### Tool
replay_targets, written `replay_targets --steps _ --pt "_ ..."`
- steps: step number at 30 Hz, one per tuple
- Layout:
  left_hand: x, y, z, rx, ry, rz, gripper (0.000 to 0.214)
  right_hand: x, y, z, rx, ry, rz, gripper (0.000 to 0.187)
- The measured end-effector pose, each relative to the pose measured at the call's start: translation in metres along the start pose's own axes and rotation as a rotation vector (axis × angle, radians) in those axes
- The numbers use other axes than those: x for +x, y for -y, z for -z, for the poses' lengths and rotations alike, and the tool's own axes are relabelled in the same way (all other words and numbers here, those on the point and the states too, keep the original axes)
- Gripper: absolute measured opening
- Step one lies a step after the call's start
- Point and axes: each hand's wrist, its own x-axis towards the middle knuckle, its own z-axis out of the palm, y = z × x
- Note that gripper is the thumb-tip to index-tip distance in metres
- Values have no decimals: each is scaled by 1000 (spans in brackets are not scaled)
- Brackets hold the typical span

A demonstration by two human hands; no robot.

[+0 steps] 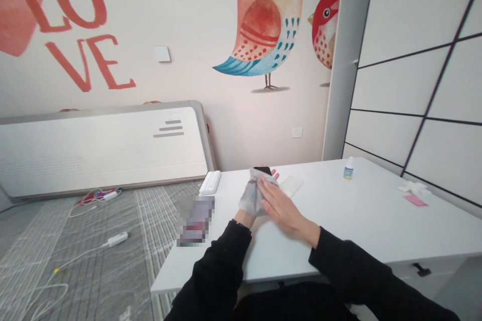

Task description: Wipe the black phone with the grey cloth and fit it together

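A black phone [263, 170] lies in my left hand [275, 174], its dark far end showing past a thin whitish wiping cloth [251, 196]. The cloth drapes over most of the phone and my left palm, so only some fingertips and the wrist of that hand show. My right hand [282, 209] rests on top of the cloth, fingers long and close together, pressing it against the phone. Both hands are above the white table [339, 220]. Just beyond the right hand, a pale, flat, see-through sheet or case [291, 185] lies on the tabletop.
On the table's left are a white power strip or case [210, 182] and a blurred-out flat item [196, 220]. To the right stand a small bottle [348, 168], crumpled tissue [414, 189] and a pink slip [415, 200]. White cables [85, 253] cross the carpet.
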Motion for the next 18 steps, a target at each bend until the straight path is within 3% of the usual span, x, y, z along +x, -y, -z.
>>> replay_targets --steps 4,9,13,15,18 --pt "-3 6 -16 69 -12 9 39 20 -3 -3 -40 -168 -126 64" --pt "-8 -3 -18 152 -47 -36 56 9 16 -24 -24 -147 3 70" --pt "-16 9 -21 201 -47 -27 34 19 4 -17 4 -233 -101 68" --pt "-16 16 -23 216 -36 -25 39 24 1 -13 10 -320 -164 67" --pt "-14 23 -25 231 -29 -49 46 17 4 -15 23 -371 -140 70"
